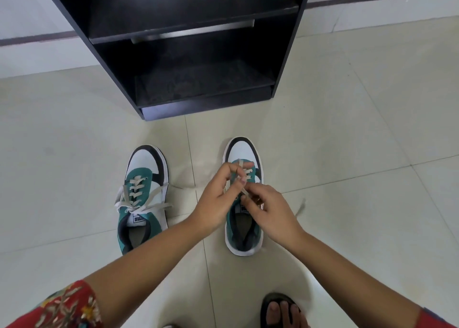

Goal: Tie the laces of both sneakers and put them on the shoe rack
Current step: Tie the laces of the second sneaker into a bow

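Note:
Two green, white and black sneakers stand on the tiled floor, toes toward the rack. The left sneaker (144, 193) has its cream laces knotted in a bow. Over the right sneaker (244, 153) both hands work the laces (241, 165). My left hand (216, 198) pinches a lace loop above the tongue. My right hand (270, 212) pinches the other lace strand just below it. A loose lace end (301, 207) trails on the floor to the right. The hands hide most of the right sneaker's lacing.
A black shoe rack (188, 52) with open shelves stands straight ahead, its lowest shelf (203, 86) bare. My foot in a dark sandal (280, 310) is at the bottom edge. Pale floor tiles surround the sneakers; a white wall runs behind.

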A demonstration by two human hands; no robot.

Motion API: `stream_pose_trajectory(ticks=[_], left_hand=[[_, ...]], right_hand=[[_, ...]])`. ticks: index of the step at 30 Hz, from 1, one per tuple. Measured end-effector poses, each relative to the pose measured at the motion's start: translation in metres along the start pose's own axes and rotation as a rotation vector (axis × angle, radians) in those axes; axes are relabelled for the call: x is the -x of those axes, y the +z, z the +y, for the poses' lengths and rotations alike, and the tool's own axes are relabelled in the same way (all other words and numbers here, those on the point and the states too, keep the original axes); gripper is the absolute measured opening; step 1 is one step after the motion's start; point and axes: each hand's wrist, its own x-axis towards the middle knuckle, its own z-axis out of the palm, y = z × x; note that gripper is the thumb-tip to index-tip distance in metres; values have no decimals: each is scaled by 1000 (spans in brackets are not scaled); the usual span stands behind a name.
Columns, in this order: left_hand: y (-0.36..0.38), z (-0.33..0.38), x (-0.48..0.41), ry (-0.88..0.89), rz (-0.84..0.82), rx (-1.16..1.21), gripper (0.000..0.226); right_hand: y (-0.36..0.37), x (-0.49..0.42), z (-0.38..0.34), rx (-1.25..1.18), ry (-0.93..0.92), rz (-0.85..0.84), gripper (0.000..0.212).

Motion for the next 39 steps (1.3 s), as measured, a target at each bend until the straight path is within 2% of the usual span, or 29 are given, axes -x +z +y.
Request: stream_pose_trajectory(ticks=[4,6,9,12,14,16,18,20,22,25,28,32,34,36,39], left_hand=[[-10,11,0,45,-161,-79,10],[-18,16,0,98,-223,-323,9],[-29,15,1,278,-143,-826,10],[-31,15,3,355,5,-1036,13],[-31,15,3,400,39,-1091,17],[-30,17,4,381,56,-1062,17],[-28,17,8,231,67,-914,16],[-26,16,9,27,53,-666,23],[-26,10,8,-53,41,-660,28],[-29,6,7,-79,139,-801,18],[-30,3,7,-85,165,-735,11],[-24,4,8,-169,17,-424,18],[-24,4,9,-201,-75,-343,23],[-29,2,8,-206,-153,-429,38],[-35,4,6,-91,-195,-616,37]], right_hand=[[-4,1,-7,-9,-70,-20,10],[-9,0,-7,-11,-82,-67,11],[-12,3,-7,-52,-50,-62,16],[-11,9,-9,-111,-15,29,10],[-9,13,-9,-24,-56,79,9],[-5,15,-8,84,-79,100,22],[0,16,-5,187,-99,102,26],[4,17,-3,267,-115,106,29],[5,17,-3,307,-115,126,30],[4,18,-5,375,-142,141,27],[5,17,-7,435,-181,128,27],[5,15,-8,441,-210,120,25],[4,14,-8,418,-212,130,25],[3,15,-8,374,-189,151,24],[3,17,-6,339,-166,194,26]])
